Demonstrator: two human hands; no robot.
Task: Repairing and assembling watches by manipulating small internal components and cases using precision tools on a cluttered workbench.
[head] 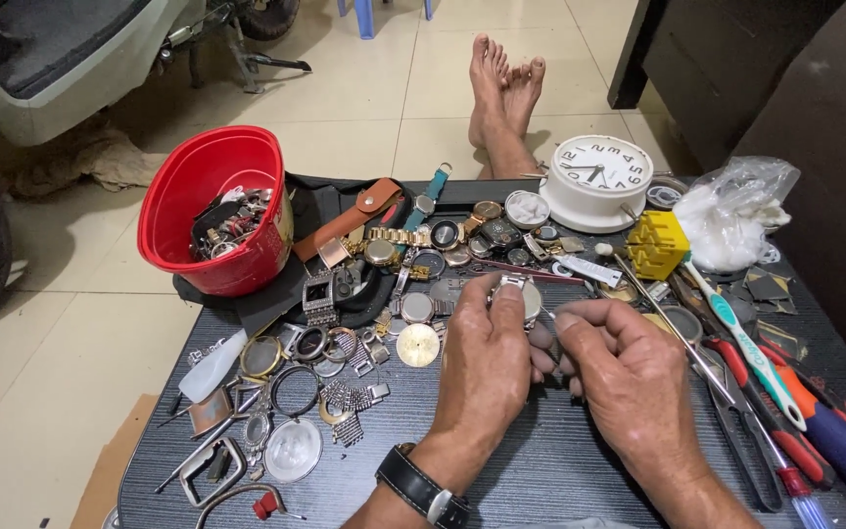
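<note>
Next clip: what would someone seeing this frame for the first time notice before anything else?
Probably the two bare hands at centre: the left hand grips a round metal watch case while the right hand pinches a thin tool against it. Next, the bright red bucket of watch parts at the table's far left corner, and the white round clock at the far edge. Loose watches and bands litter the dark table between them.

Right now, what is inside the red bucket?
The red bucket holds a heap of metal watch parts, mostly bands and cases. Whatever lies beneath the heap is covered.
</note>
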